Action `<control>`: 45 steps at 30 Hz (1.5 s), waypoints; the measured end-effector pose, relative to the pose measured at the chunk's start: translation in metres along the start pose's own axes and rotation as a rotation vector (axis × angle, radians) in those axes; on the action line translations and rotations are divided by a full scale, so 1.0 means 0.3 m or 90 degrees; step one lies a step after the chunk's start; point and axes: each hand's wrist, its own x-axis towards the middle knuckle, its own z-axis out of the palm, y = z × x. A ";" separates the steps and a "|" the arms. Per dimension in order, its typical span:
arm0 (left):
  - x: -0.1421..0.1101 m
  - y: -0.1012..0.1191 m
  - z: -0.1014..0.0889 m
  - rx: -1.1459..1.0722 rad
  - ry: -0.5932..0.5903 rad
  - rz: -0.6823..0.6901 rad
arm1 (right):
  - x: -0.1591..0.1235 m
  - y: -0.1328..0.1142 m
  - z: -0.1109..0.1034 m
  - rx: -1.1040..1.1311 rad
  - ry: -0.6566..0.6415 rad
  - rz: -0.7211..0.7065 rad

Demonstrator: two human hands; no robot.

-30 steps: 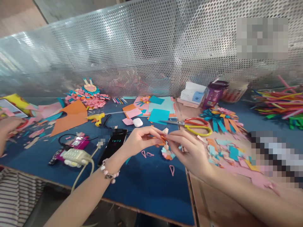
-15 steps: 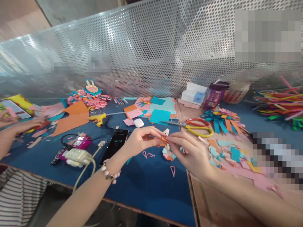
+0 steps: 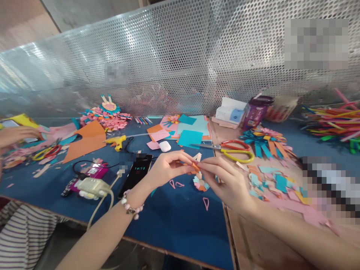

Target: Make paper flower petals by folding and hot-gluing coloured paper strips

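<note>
Orange paper piece: in the head view, it is held above a blue tabletop, pinched at the fingertips of both the left hand and the right hand. Light, even pressure should serve best, with edges lined up and nothing crumpled. The piece looks small and bright, perhaps folded; fingers hide most of its shape.
</note>
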 end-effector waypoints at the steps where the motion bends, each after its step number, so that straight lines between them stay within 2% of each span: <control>1: 0.000 0.000 0.001 -0.002 -0.001 0.000 | 0.001 -0.001 -0.002 0.003 0.000 0.000; 8: 0.001 0.004 0.006 -0.006 -0.003 0.018 | 0.007 -0.019 -0.025 0.089 -0.040 0.053; 14: 0.000 -0.001 0.003 0.021 -0.025 0.032 | 0.004 -0.018 -0.004 0.107 -0.012 0.077; 26: 0.000 -0.001 0.001 0.043 -0.018 0.048 | -0.002 -0.012 0.008 0.098 0.008 0.043; 35: -0.003 0.002 0.009 0.009 0.005 -0.017 | 0.002 -0.012 0.007 0.094 0.011 0.029; 40: -0.005 -0.008 0.005 -0.037 -0.022 -0.036 | 0.001 -0.014 0.010 0.096 0.011 0.025; 45: -0.004 -0.010 0.001 0.006 -0.028 -0.021 | -0.003 -0.018 0.007 0.094 0.004 0.037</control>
